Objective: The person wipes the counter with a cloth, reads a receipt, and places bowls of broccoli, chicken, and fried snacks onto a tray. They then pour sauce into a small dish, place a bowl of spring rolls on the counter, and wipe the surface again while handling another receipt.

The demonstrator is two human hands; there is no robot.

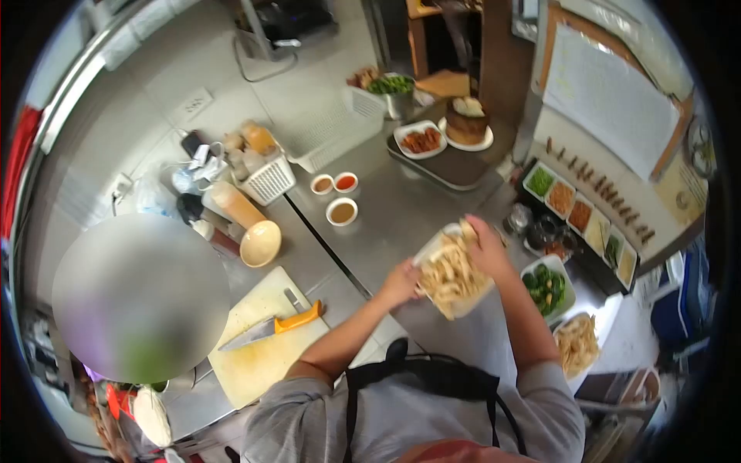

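My left hand (400,284) grips the left edge of a white dish (468,305) heaped with pale strips of food (446,276). The dish is tilted above the steel counter. At its upper right corner my right hand (486,248) is closed, with the fingers around a small pale piece or the rim; which of the two is hidden. A white dish of green vegetables (546,289) stands to the right, and below it is another dish of pale strips (576,343).
An orange-handled knife (270,328) lies on a cutting board (262,363) at the left. Three sauce cups (342,211), an empty yellow bowl (260,244), a dark tray (455,166) with food and a topping rack (580,220) stand around the counter (370,255).
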